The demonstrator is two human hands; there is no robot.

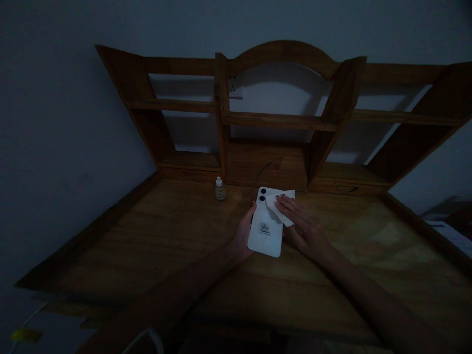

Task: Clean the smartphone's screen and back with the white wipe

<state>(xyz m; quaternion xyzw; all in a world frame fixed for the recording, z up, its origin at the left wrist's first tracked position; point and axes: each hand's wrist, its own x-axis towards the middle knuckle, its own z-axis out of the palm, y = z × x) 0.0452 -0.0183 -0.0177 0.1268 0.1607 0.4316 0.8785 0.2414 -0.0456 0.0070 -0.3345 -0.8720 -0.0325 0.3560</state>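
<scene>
A white smartphone [263, 242] is held back side up over the desk, with two camera lenses at its top left and a printed label low on its back. My left hand [244, 233] grips it from the left edge and underneath; most of those fingers are hidden behind it. Against the upper right of the phone's back, my right hand [304, 223] presses a folded white tissue [275, 202] under its fingertips. A small clear dropper bottle [220, 191] with a white cap stands upright on the desk, left of the phone.
The wooden desk [177, 231] carries a shelf unit [280, 120] along its back, with open compartments and small drawers. Behind it, a socket [235, 88] shows on the wall. A yellow item [26, 336] on a white cable lies at the lower left. The room is dim.
</scene>
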